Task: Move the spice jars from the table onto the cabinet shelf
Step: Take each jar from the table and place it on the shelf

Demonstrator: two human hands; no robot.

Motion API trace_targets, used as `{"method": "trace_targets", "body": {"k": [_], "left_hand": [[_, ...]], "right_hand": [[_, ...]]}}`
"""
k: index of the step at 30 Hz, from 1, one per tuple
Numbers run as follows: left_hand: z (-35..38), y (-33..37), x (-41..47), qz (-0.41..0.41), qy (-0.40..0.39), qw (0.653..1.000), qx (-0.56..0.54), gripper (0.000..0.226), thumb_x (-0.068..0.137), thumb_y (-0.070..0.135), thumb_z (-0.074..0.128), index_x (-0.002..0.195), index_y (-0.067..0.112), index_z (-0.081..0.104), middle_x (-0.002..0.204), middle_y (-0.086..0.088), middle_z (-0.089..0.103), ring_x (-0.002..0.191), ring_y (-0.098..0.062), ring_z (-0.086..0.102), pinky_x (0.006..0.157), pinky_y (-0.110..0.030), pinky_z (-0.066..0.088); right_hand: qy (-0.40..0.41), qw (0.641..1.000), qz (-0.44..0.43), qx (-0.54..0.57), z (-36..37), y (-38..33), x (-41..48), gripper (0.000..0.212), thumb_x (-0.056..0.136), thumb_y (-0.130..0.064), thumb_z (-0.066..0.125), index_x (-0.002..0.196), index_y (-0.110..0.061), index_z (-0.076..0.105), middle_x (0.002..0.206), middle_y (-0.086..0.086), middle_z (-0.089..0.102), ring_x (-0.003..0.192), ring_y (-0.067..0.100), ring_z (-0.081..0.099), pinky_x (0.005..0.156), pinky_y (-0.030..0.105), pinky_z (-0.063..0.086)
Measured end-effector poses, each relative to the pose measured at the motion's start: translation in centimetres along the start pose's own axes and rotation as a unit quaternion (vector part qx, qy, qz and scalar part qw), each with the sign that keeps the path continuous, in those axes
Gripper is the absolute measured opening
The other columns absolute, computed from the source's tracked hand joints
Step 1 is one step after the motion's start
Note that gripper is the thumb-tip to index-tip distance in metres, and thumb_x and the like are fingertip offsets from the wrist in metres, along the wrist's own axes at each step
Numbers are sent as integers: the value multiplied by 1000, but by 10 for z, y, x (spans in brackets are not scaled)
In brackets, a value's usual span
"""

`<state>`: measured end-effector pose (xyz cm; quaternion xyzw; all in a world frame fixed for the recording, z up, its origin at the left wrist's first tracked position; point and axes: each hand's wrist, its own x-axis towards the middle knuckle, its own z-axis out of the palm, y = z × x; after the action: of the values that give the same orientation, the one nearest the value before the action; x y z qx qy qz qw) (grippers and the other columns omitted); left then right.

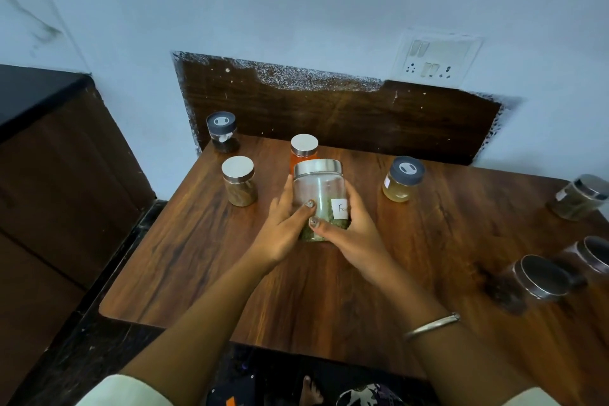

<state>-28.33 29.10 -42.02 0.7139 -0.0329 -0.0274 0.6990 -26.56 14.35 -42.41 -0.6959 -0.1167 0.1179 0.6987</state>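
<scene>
So, big labelled herb jar (318, 194) getting a two-handed grab, middle of the tabletop (230, 273)
Left hand (280, 231) and right hand (349, 237) both curl round its lower half, thumbs in front. I'd lift straight up so it doesn't clip the orange spice jar (303, 150) just behind.

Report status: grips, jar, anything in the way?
Both curled round the labelled jar: left grip, right grip. Jar upright, lid on, at the table. An orange jar close behind it; others stand apart.
</scene>
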Motion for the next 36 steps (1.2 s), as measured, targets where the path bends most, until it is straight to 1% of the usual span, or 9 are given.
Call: {"method": "trace_targets", "body": {"k": [6,12,15,19,21,24,29,34,36], "left_hand": [[8,13,-7,40,7,999,-26,54,98,17,37,145,32,13,145,5,37,119,-7,52,95,-27,49],[16,28,-13,51,-12,995,-80,50,98,11,31,140,35,16,151,-4,31,132,-23,42,105,-50,39],[18,25,-12,20,-65,995,-67,70,92,20,45,145,37,3,152,-1,30,129,-16,45,102,-36,45],[22,30,-1,14,-108,994,29,93,86,24,58,143,42,-14,154,4,20,129,-15,42,94,-22,46],[27,37,9,24,-107,992,63,95,84,29,60,141,44,-16,148,7,28,124,-22,48,86,-23,50],[36,49,26,36,-92,993,63,95,86,22,61,141,44,-14,132,13,40,105,-4,56,72,-16,52],[56,61,54,89,-22,992,88,92,84,23,61,146,36,-5,135,-4,48,107,-23,58,95,-43,49],[77,64,78,105,2,994,-19,79,90,11,49,148,31,-1,130,-18,53,113,-19,60,90,-32,51],[81,68,87,116,7,993,-30,75,94,3,41,148,29,-3,134,-14,50,116,-16,57,91,-29,50]], "right_hand": [[36,999,-19,-11,-14,-5,-6,95,63,-23,74,144,-35,24,131,0,51,113,16,57,77,26,55],[-18,1000,15,-16,-28,-15,-16,99,70,-25,79,137,-57,13,127,-8,53,109,20,62,69,28,55],[-26,999,18,-9,-35,-20,-20,104,66,-33,79,141,-54,10,126,-14,53,108,15,63,77,35,57],[-5,999,-28,-43,-46,-27,-15,104,63,-37,78,146,-40,16,123,-31,48,113,-4,55,85,24,53],[-7,998,-43,-53,-55,-32,-9,95,63,-36,79,140,-44,24,120,-33,53,112,-9,53,81,16,51],[-19,997,-49,-53,-75,-43,6,98,57,-40,81,138,-47,26,120,-35,54,118,-3,52,86,19,50],[-28,990,-76,-114,-108,-59,28,114,54,-49,79,147,-40,13,142,-10,43,128,15,45,103,42,44],[0,948,-172,-268,-129,-83,51,101,67,-49,71,145,-42,7,130,-18,48,117,4,52,88,7,44],[-1,919,-223,-325,-135,-93,63,100,72,-44,73,148,-37,9,133,-10,51,115,3,52,90,10,44]]}}
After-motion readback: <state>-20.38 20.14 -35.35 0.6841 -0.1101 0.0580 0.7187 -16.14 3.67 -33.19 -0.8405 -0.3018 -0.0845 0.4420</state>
